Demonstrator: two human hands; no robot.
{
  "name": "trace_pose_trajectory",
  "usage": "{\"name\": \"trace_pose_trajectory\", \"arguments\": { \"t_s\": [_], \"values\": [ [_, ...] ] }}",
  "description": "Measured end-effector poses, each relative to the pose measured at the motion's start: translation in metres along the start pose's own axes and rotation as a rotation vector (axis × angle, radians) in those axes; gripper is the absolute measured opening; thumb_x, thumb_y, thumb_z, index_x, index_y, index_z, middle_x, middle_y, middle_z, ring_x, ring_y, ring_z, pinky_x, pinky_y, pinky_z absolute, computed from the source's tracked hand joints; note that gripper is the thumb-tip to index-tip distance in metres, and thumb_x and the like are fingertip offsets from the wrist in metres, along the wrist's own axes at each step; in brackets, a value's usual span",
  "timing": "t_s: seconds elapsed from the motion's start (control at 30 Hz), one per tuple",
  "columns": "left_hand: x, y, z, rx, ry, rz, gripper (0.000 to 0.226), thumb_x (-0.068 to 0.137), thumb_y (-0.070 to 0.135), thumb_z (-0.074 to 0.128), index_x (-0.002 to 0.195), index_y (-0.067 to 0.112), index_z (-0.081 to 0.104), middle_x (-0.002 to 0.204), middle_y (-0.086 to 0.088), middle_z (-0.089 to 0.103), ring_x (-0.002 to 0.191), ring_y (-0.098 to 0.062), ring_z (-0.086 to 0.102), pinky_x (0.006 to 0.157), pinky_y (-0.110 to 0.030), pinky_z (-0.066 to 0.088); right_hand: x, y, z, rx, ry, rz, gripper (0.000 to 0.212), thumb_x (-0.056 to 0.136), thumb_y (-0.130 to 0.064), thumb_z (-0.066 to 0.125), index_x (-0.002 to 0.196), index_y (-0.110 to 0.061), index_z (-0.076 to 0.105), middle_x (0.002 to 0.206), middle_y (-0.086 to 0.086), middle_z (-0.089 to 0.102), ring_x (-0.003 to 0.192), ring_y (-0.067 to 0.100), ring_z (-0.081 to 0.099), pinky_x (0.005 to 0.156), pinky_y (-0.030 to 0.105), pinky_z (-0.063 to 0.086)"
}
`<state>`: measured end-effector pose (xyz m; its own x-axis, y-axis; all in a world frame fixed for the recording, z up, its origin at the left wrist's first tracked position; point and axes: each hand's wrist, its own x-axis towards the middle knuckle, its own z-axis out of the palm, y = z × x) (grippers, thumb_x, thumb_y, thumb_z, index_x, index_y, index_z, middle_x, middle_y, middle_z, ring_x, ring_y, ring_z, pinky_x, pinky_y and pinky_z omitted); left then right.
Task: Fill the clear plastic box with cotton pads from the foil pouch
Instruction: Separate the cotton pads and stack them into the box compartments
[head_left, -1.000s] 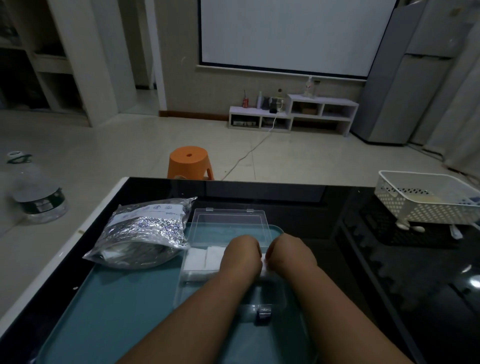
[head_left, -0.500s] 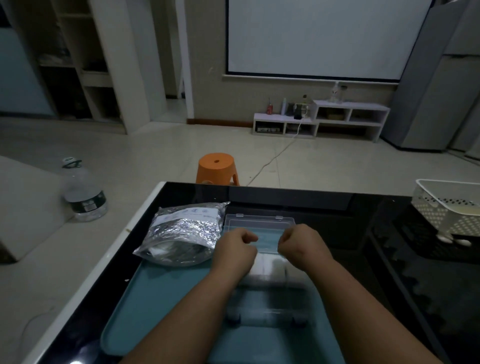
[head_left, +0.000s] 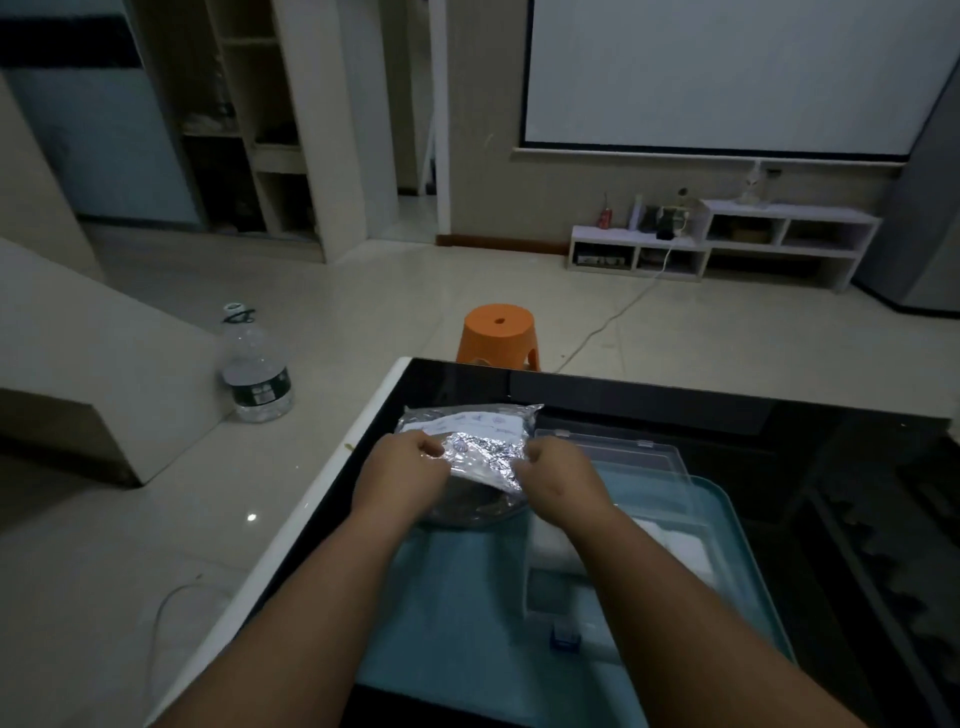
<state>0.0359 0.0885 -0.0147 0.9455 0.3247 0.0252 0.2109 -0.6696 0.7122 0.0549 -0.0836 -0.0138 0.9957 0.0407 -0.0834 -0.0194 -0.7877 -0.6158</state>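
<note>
A silver foil pouch (head_left: 478, 441) with a white label lies at the far left of a teal tray (head_left: 457, 597). My left hand (head_left: 400, 475) grips its left edge and my right hand (head_left: 558, 480) grips its right edge; the near side of the pouch is lifted. To the right stands the clear plastic box (head_left: 561, 597) with its lid (head_left: 623, 457) swung open toward the far side. White cotton pads (head_left: 675, 545) lie in the box's far half, partly hidden by my right forearm.
The tray rests on a black glossy table (head_left: 675, 405) with a white left edge. An orange stool (head_left: 498, 332) stands just beyond the table. A large water bottle (head_left: 254, 369) sits on the floor to the left, and a thin cable lies on the floor near the table's left edge.
Both hands have left the box and moved left onto the foil pouch, gripping its two sides. My view has swung left, and the white basket is out of sight.
</note>
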Motion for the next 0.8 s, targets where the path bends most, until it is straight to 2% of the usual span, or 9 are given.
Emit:
{"name": "trace_pose_trajectory", "arguments": {
  "t_s": [0.1, 0.2, 0.27, 0.33, 0.43, 0.53, 0.63, 0.7, 0.8],
  "values": [
    [0.008, -0.017, -0.009, 0.096, 0.038, -0.052, 0.023, 0.082, 0.027, 0.058, 0.103, 0.024, 0.066, 0.109, -0.005, 0.063, 0.093, -0.026, 0.061, 0.074, -0.029, 0.046, -0.003, -0.004, 0.013, -0.018, 0.028, 0.028, 0.032, 0.093, -0.040, 0.055, 0.108, -0.013, 0.064, 0.103, 0.006, 0.067, 0.086, 0.022, 0.058, 0.070, 0.030, 0.043],
    [0.017, -0.034, -0.017, 0.104, -0.018, -0.163, 0.026, 0.087, 0.026, 0.052, 0.107, 0.012, 0.061, 0.110, -0.011, 0.065, 0.090, -0.029, 0.057, 0.072, -0.029, 0.041, -0.003, -0.004, 0.019, 0.002, 0.010, 0.108, 0.032, 0.091, -0.038, 0.058, 0.104, -0.010, 0.066, 0.100, 0.008, 0.067, 0.084, 0.023, 0.058, 0.068, 0.029, 0.043],
    [0.019, -0.040, -0.019, 0.078, -0.051, -0.186, 0.032, 0.089, 0.025, 0.054, 0.115, 0.007, 0.061, 0.120, -0.017, 0.063, 0.096, -0.030, 0.057, 0.077, -0.028, 0.040, 0.000, -0.003, 0.020, 0.118, -0.033, 0.159, 0.020, 0.086, -0.024, 0.066, 0.095, -0.006, 0.068, 0.094, 0.010, 0.068, 0.082, 0.023, 0.062, 0.068, 0.033, 0.049],
    [0.019, -0.040, -0.021, 0.043, -0.066, -0.209, 0.043, 0.089, 0.021, 0.056, 0.128, 0.003, 0.054, 0.131, -0.016, 0.057, 0.113, -0.030, 0.055, 0.081, -0.025, 0.037, 0.002, -0.004, 0.020, 0.232, -0.063, 0.190, 0.009, 0.079, -0.006, 0.070, 0.087, -0.004, 0.068, 0.087, 0.011, 0.067, 0.076, 0.022, 0.061, 0.066, 0.033, 0.050],
    [0.022, -0.043, -0.023, 0.044, -0.078, -0.228, 0.033, 0.088, 0.016, 0.056, 0.118, 0.002, 0.060, 0.125, -0.013, 0.061, 0.110, -0.029, 0.057, 0.077, -0.023, 0.036, 0.001, -0.007, 0.019, 0.320, -0.066, 0.164, 0.016, 0.076, 0.005, 0.066, 0.087, -0.006, 0.065, 0.085, 0.010, 0.064, 0.074, 0.021, 0.058, 0.065, 0.034, 0.051],
    [0.024, -0.048, -0.020, 0.056, -0.123, -0.250, 0.029, 0.093, 0.017, 0.049, 0.112, 0.002, 0.065, 0.122, -0.016, 0.064, 0.110, -0.032, 0.058, 0.080, -0.026, 0.042, 0.001, -0.008, 0.019, 0.403, -0.062, 0.161, 0.029, 0.074, 0.012, 0.059, 0.094, -0.008, 0.065, 0.092, 0.014, 0.068, 0.085, 0.028, 0.064, 0.077, 0.046, 0.059],
    [0.024, -0.048, -0.015, -0.006, -0.169, -0.276, 0.032, 0.097, 0.017, 0.046, 0.114, -0.001, 0.066, 0.120, -0.019, 0.064, 0.111, -0.034, 0.060, 0.081, -0.027, 0.044, 0.000, -0.005, 0.019, 0.481, -0.100, 0.140, 0.031, 0.076, 0.018, 0.052, 0.094, -0.004, 0.063, 0.097, 0.019, 0.066, 0.085, 0.029, 0.062, 0.070, 0.042, 0.054],
    [0.024, -0.048, -0.013, -0.066, -0.177, -0.308, 0.036, 0.099, 0.021, 0.046, 0.120, -0.003, 0.063, 0.122, -0.021, 0.063, 0.114, -0.034, 0.059, 0.086, -0.030, 0.046, -0.001, -0.005, 0.017, 0.530, -0.122, 0.117, 0.033, 0.079, 0.021, 0.049, 0.093, -0.006, 0.062, 0.094, 0.016, 0.065, 0.083, 0.026, 0.060, 0.066, 0.038, 0.051],
    [0.026, -0.051, -0.013, -0.191, -0.123, -0.365, 0.039, 0.095, 0.031, 0.055, 0.110, -0.004, 0.064, 0.117, -0.022, 0.063, 0.106, -0.035, 0.061, 0.091, -0.035, 0.048, -0.001, -0.004, 0.017, 0.553, -0.131, 0.091, 0.040, 0.078, 0.023, 0.046, 0.096, -0.008, 0.064, 0.096, 0.014, 0.068, 0.086, 0.027, 0.063, 0.065, 0.035, 0.051]
  ]
}}
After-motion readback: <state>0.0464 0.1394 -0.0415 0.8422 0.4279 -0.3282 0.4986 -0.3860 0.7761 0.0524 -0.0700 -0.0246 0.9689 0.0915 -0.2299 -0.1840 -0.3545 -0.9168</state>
